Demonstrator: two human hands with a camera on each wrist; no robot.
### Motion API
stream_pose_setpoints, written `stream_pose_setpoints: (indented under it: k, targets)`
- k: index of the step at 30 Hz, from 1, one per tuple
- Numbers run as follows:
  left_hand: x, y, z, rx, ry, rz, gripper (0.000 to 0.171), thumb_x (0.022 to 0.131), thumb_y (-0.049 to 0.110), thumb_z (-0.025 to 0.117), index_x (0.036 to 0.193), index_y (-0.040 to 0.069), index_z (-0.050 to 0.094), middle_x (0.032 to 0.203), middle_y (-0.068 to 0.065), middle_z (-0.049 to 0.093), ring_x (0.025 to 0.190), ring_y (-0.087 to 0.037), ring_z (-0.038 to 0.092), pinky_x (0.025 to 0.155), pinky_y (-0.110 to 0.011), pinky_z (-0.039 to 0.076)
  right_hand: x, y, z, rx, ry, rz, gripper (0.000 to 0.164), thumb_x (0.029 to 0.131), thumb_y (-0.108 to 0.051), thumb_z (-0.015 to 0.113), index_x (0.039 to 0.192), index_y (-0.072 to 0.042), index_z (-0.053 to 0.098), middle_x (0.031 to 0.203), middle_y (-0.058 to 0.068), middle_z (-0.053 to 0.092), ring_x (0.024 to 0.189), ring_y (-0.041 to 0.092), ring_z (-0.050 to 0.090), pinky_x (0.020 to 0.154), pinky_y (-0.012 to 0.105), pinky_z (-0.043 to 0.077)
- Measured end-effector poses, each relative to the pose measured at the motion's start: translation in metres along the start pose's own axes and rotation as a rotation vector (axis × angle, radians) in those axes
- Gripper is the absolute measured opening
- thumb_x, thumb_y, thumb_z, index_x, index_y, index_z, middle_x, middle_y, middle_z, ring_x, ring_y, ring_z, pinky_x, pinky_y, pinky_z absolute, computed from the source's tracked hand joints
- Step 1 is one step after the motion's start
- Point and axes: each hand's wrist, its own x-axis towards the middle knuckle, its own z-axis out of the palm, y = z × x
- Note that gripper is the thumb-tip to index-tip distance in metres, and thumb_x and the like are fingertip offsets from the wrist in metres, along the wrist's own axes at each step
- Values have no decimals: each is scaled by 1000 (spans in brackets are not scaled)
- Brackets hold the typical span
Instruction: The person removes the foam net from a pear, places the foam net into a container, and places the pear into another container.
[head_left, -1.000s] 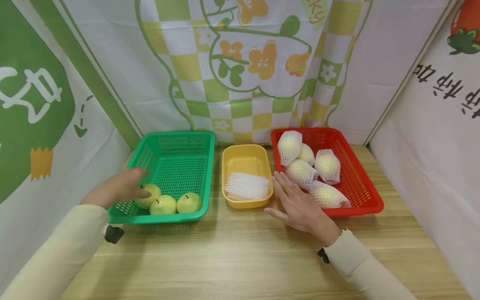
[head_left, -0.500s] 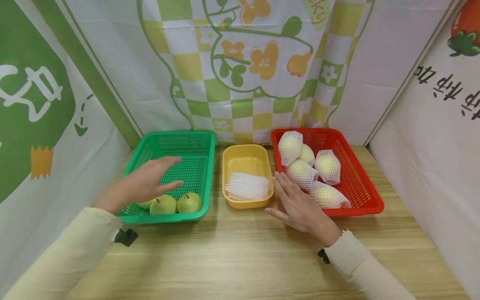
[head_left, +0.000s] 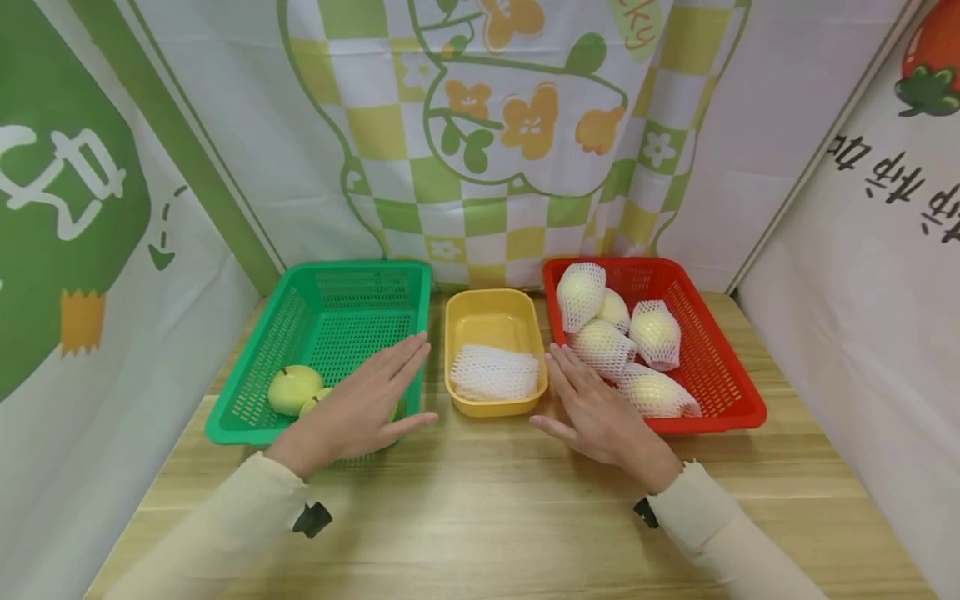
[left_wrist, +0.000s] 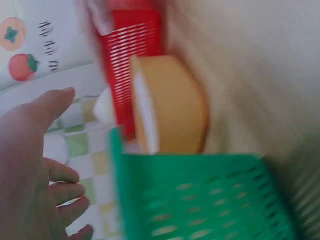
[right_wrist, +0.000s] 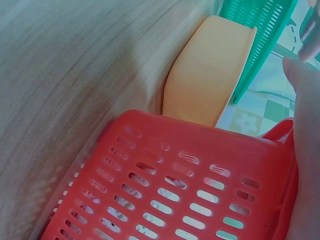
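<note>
My left hand (head_left: 362,408) has its fingers straight over the right front part of the green basket (head_left: 300,279). Beneath and behind it lie several yellow-green pears, one pear (head_left: 295,390) in plain sight and others partly hidden. My right hand (head_left: 600,417) lies with straight fingers along the left front rim of the red basket (head_left: 723,358) and holds nothing. Inside that basket are several pears in white foam nets, such as the netted pear (head_left: 655,333). Between the hands, a yellow tray (head_left: 491,312) contains white foam net sleeves (head_left: 495,372).
A wooden table (head_left: 480,508) carries all three containers. Behind them hangs a checked cloth (head_left: 487,167), with printed white panels at left and right. In the left wrist view, the green basket's holed wall (left_wrist: 200,200) stands close to the yellow tray (left_wrist: 175,100).
My left hand has moved right and toward me, from the pears at the green basket's left side to its right front, uncovering the left pear. The right hand has stayed put.
</note>
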Motion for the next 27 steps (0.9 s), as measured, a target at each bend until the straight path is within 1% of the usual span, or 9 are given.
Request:
stream_pose_setpoints:
  k: [2, 6, 10, 12, 15, 18, 21, 24, 27]
  targets:
    - [0, 1, 13, 14, 1, -17, 96, 104, 60, 57, 168, 0, 17, 178, -16, 12, 165, -36, 18, 133, -56, 25, 0, 0, 0, 5, 2, 1, 94, 103, -60, 57, 166, 1, 23, 177, 19, 18, 165, 37, 18, 132, 53, 28]
    - [0, 2, 36, 59, 26, -41, 98, 103, 62, 54, 168, 0, 15, 178, -17, 10, 166, -35, 12, 134, -58, 21, 1, 0, 0, 14, 4, 3, 94, 103, -59, 58, 166, 1, 23, 177, 19, 18, 165, 37, 18, 132, 54, 28]
    - [0, 3, 49, 113, 59, -52, 98, 102, 64, 53, 166, -3, 20, 178, -18, 11, 166, -35, 15, 133, -58, 23, 0, 0, 0, 12, 9, -1, 94, 102, -58, 59, 166, 2, 25, 176, 20, 19, 165, 38, 19, 132, 54, 28]
    - [0, 4, 51, 128, 63, -62, 99, 102, 65, 53, 166, -3, 21, 178, -17, 11, 166, -35, 17, 133, -58, 23, -1, 0, -1, 17, 5, -5, 94, 102, -58, 59, 166, 1, 24, 177, 20, 19, 165, 38, 19, 132, 55, 28]
    - [-1, 5, 52, 141, 54, -80, 99, 101, 66, 52, 165, -3, 22, 178, -17, 12, 166, -34, 17, 134, -58, 22, -2, 2, -4, 78, -17, 2, 97, 102, -62, 58, 168, -2, 21, 178, 17, 16, 165, 37, 17, 132, 56, 28]
    - [0, 6, 53, 144, 51, -87, 99, 101, 67, 52, 165, -4, 25, 177, -18, 15, 165, -34, 19, 134, -57, 20, -3, 5, -12, 185, -76, 46, 101, 100, -69, 54, 170, -9, 14, 180, 10, 10, 167, 33, 14, 132, 55, 26]
    - [0, 6, 54, 147, 59, -85, 99, 100, 67, 52, 164, -4, 27, 177, -18, 18, 164, -35, 21, 134, -57, 21, -4, 12, -28, 279, -126, 107, 102, 99, -72, 52, 171, -13, 11, 180, 7, 9, 167, 30, 11, 133, 55, 23]
    - [1, 5, 55, 152, 65, -83, 99, 100, 67, 52, 164, -4, 27, 177, -18, 18, 165, -34, 20, 134, -56, 21, -6, 25, -49, 294, -144, 167, 100, 100, -71, 52, 170, -9, 16, 179, 12, 15, 166, 34, 15, 133, 58, 22]
    - [0, 4, 56, 154, 64, -83, 99, 100, 67, 51, 164, -4, 27, 177, -18, 17, 165, -34, 21, 134, -57, 22, -9, 43, -68, 284, -165, 249, 99, 101, -68, 54, 168, -4, 21, 175, 18, 24, 161, 40, 26, 130, 62, 26]
